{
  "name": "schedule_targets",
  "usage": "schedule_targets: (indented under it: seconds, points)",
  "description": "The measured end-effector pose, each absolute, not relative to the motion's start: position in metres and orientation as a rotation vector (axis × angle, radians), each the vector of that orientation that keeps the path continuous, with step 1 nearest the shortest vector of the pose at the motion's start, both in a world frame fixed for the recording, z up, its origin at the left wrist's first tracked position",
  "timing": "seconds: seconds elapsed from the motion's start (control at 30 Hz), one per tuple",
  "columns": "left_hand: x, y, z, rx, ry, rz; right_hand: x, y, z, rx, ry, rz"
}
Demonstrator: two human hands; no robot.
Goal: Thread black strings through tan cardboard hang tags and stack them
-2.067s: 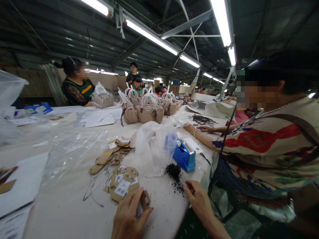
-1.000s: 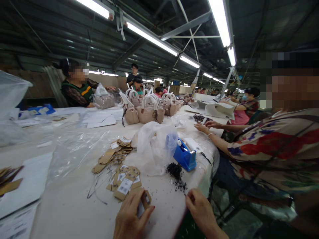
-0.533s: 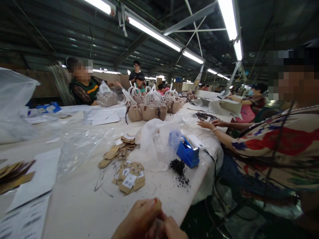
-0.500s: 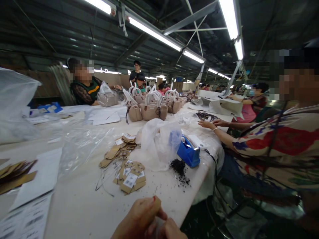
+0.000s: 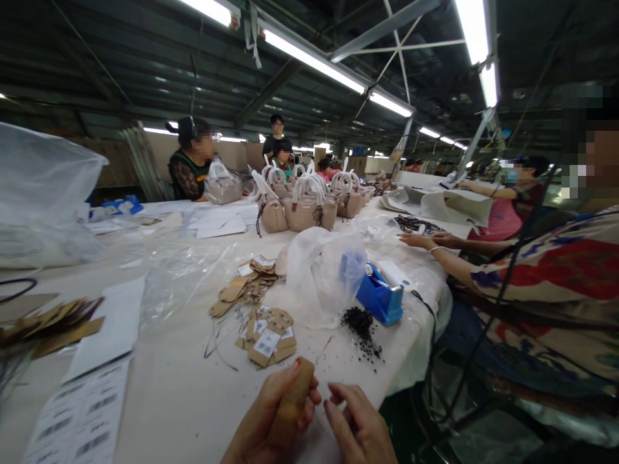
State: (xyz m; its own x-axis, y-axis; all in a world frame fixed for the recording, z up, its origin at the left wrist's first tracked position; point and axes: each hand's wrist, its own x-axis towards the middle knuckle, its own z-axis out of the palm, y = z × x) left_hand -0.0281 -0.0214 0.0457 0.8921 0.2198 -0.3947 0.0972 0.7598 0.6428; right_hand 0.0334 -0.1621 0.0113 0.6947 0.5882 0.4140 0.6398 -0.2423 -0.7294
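Observation:
My left hand (image 5: 264, 412) is closed around a brown cardboard hang tag (image 5: 296, 394), its thumb lying along the tag. Just to the right is my right hand (image 5: 362, 425), fingers bent and slightly apart, with nothing visible in them. A small gap separates it from the tag. Beyond my hands lies a pile of brown hang tags (image 5: 278, 322), some with white barcode labels. Dark thin strings (image 5: 215, 351) trail from the tags. To the right of the pile is a heap of small black fasteners (image 5: 358, 322), several of them scattered on the table.
A blue tape dispenser (image 5: 382, 299) stands beside a crumpled white plastic bag (image 5: 316, 277). Beige handbags (image 5: 309, 212) fill the table's far part. Barcode label sheets (image 5: 80, 412) and more brown tags (image 5: 68, 328) lie at left. A co-worker's arm (image 5: 452, 258) reaches in from the right.
My hands have come apart; the right one has moved away to the right, and the tag in my left hand now shows more fully. The view has swung slightly left.

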Motion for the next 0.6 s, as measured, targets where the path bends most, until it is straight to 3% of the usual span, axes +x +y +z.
schedule_targets:
  seconds: [0.37,0.6]
  points:
    - [-0.027,-0.023,0.035,0.714,0.393,0.12,0.046,-0.117,0.058,-1.495,-0.676,0.034]
    - [-0.023,-0.015,0.043,0.625,0.351,0.173,0.051,-0.128,0.059,-1.633,-0.703,0.042]
